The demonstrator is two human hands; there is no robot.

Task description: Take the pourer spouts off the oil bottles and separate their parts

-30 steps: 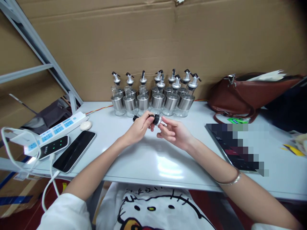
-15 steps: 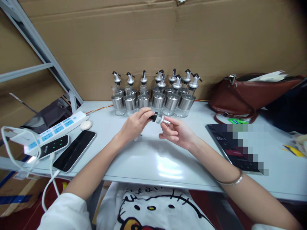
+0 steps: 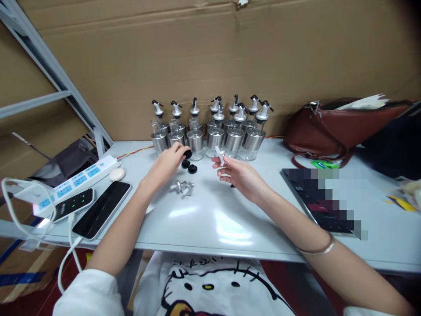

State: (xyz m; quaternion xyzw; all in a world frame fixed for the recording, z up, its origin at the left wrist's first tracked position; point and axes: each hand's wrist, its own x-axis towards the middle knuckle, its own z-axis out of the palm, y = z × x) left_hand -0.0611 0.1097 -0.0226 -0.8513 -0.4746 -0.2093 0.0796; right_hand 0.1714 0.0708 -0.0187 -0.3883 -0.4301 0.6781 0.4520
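My left hand (image 3: 169, 160) is closed in a pinch on a black stopper (image 3: 187, 154), just above the table. Below it, black stoppers (image 3: 192, 168) lie together on the tabletop. My right hand (image 3: 241, 175) holds a silver pour spout (image 3: 219, 153) between thumb and fingers, its narrow tube pointing up. Loose silver spouts (image 3: 184, 188) rest on the table near my left wrist. Several oil bottles (image 3: 215, 138) of glass and steel stand behind both hands. Most carry spouts with black flip caps; some in front have bare glass necks. A small dark piece (image 3: 233, 185) is partly hidden under my right hand.
On the left are a phone (image 3: 102, 210), a power strip (image 3: 79, 177), cables and a round white case (image 3: 117, 174). A tablet (image 3: 315, 202) and a brown leather bag (image 3: 342, 131) lie to the right. Cardboard (image 3: 197, 52) walls off the back.
The black stopper has come away from the silver spout. My left hand has moved left with the stopper, while my right hand keeps the spout, now turned upward.
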